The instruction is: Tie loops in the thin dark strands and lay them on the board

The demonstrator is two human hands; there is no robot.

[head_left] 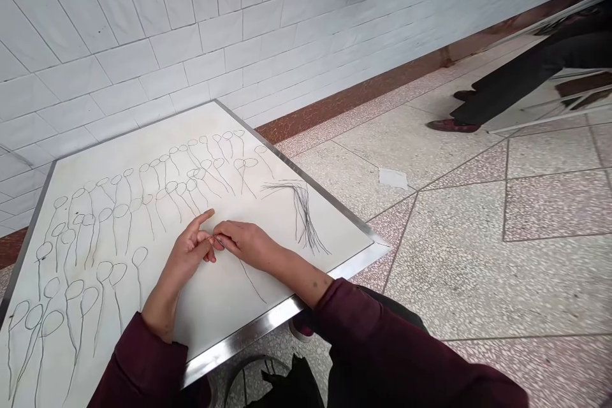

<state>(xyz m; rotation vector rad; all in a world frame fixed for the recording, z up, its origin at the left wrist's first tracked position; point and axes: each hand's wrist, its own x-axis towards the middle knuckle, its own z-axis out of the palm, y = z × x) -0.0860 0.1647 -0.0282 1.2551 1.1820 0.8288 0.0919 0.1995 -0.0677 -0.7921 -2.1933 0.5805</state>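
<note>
Over the front part of a white table (205, 319), my two hands meet at the fingertips. My left hand (194, 245) pinches a thin dark wire (252, 284), its index finger stretched out to the upper right. My right hand (243, 241) has its fingers closed on the same wire close by. The wire's free end trails down toward the table's front edge; the part between my fingers is hidden. Several wires with looped ends, one of them a looped wire (140, 258), lie in rows to the left and behind. A bundle of loose wires (306, 217) lies right of my hands.
A metal edging (243, 335) runs round the table. A white tiled wall (191, 44) stands behind it. On the floor at right lies a white scrap (393, 178), and a seated person's dark trouser leg (516, 76) shows farther off. Below the table is a dark torn bag (291, 386).
</note>
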